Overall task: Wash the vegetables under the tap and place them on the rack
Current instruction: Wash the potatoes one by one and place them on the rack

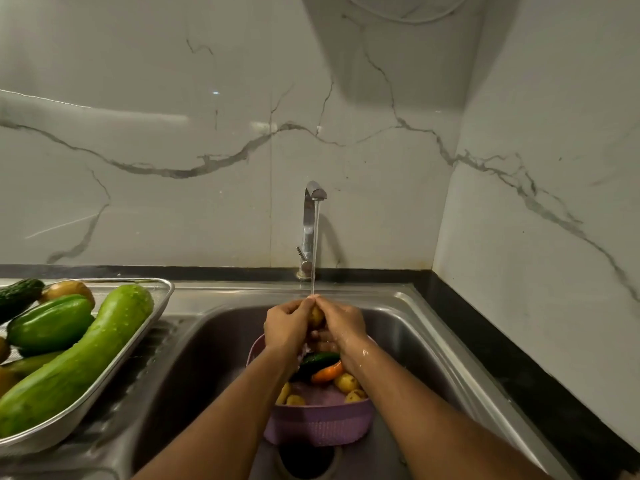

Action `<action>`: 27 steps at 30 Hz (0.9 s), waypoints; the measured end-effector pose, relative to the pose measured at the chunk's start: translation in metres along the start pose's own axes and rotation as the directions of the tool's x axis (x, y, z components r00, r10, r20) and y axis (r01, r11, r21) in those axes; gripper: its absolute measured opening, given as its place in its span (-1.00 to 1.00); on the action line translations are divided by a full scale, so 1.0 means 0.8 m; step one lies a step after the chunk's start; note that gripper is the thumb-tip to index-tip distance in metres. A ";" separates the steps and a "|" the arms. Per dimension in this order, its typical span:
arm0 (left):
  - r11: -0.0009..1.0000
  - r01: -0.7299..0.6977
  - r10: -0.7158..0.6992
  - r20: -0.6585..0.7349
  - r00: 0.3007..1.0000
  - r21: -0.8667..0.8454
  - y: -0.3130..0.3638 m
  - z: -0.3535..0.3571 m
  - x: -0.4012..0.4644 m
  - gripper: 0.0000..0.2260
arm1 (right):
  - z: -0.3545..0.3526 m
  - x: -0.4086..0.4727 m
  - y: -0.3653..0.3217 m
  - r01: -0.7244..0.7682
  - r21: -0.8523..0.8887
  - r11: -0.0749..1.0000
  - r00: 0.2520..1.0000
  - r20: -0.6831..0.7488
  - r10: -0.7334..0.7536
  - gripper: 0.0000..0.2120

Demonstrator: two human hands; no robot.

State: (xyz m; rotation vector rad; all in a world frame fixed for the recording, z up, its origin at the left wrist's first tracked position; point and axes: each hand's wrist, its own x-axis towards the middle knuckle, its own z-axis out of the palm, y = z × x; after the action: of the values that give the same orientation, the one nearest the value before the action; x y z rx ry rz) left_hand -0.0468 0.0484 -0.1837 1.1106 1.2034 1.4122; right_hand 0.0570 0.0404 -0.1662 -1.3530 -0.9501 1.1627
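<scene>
- The left hand (289, 323) and the right hand (341, 322) both curl round one small potato (316, 316) and hold it between them.
- The potato is under the water from the tap (311, 223), above the sink (426, 327).
- A purple basket (318, 424) sits in the sink at 6 o'clock from the hands. It holds more potatoes, a carrot (327, 373) and a cucumber (317, 360).
- The rack (152, 323) is at 9 o'clock from the hands. On it lie a long green gourd (79, 362) and other green vegetables.
</scene>
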 end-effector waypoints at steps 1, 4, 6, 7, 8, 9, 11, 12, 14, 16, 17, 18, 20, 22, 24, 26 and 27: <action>0.998 -0.027 0.026 0.012 1.000 0.062 0.000 0.002 -0.002 -0.84 | 0.001 0.005 0.005 -0.037 0.012 0.999 0.999 -0.029 0.037 -0.71; 0.983 -0.079 0.068 0.074 0.995 0.163 -0.004 0.004 -0.005 -0.76 | 0.012 0.005 0.011 -0.087 0.050 0.995 0.992 -0.090 0.091 -0.64; 0.975 -0.116 0.096 0.114 0.989 0.189 -0.005 0.005 -0.007 -0.73 | 0.016 0.009 0.013 -0.104 0.076 0.992 0.989 -0.102 0.112 -0.60; 0.970 -0.135 0.110 0.130 0.985 0.204 -0.006 0.006 -0.007 -0.72 | 0.020 0.013 0.015 -0.117 0.078 0.990 0.986 -0.109 0.125 -0.61; 0.966 -0.151 0.124 0.137 0.983 0.210 -0.006 0.008 -0.008 -0.72 | 0.020 0.029 0.026 -0.092 0.099 0.991 0.992 -0.077 0.099 -0.59; 0.964 -0.156 0.130 0.130 0.983 0.213 -0.005 0.008 -0.009 -0.73 | 0.024 0.028 0.026 -0.099 0.084 0.991 0.994 -0.027 0.102 -0.49; 0.967 -0.154 0.136 0.103 0.985 0.205 -0.005 0.007 -0.007 -0.78 | 0.025 0.003 0.007 -0.123 0.047 0.991 0.992 0.027 0.122 -0.48; 0.970 -0.148 0.133 0.090 0.987 0.192 -0.005 0.005 -0.005 -0.80 | 0.025 0.000 0.001 -0.135 0.045 0.990 0.991 0.021 0.134 -0.62; 0.981 -0.114 0.105 0.061 0.993 0.160 -0.004 0.001 -0.002 -0.80 | 0.017 -0.004 -0.005 -0.130 0.050 0.990 0.990 0.063 0.127 -0.78; 0.987 -0.082 0.076 0.045 0.996 0.137 -0.002 -0.002 -0.001 -0.79 | 0.008 -0.001 -0.006 -0.147 0.065 0.987 0.984 0.109 0.140 -0.78; 0.989 -0.072 0.066 0.046 0.997 0.131 -0.002 -0.003 -0.002 -0.78 | 0.008 -0.002 -0.006 -0.155 0.072 0.985 0.983 0.113 0.147 -0.78; 0.989 -0.069 0.063 0.050 0.997 0.130 -0.003 -0.004 -0.002 -0.78 | 0.008 -0.003 -0.006 -0.164 0.077 0.983 0.979 0.135 0.153 -0.78; 0.982 -0.091 0.081 0.063 0.995 0.167 -0.002 -0.003 -0.003 -0.77 | 0.015 0.000 -0.004 -0.195 0.094 0.976 0.976 0.114 0.184 -0.76; 0.962 -0.146 0.132 0.073 0.989 0.230 -0.001 0.001 -0.003 -0.78 | 0.018 0.000 -0.005 -0.174 0.114 0.978 0.985 0.020 0.173 -0.73; 0.941 -0.199 0.188 0.069 0.980 0.274 0.000 0.007 -0.006 -0.83 | 0.021 0.003 -0.006 -0.124 0.142 0.982 0.992 -0.010 0.127 -0.73; 0.929 -0.230 0.222 0.060 0.973 0.290 -0.001 0.010 -0.009 -0.84 | 0.020 0.005 -0.007 -0.103 0.170 0.980 0.994 0.040 0.097 -0.75; 0.926 -0.240 0.234 0.054 0.971 0.292 -0.001 0.009 -0.009 -0.84 | 0.020 0.005 -0.008 -0.092 0.191 0.977 0.995 0.056 0.083 -0.74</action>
State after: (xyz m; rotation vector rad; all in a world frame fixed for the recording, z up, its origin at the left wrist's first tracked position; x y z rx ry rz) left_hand -0.0382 0.0422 -0.1842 1.5180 1.3336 1.4255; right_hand 0.0425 0.0485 -0.1600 -1.2252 -0.7945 1.3243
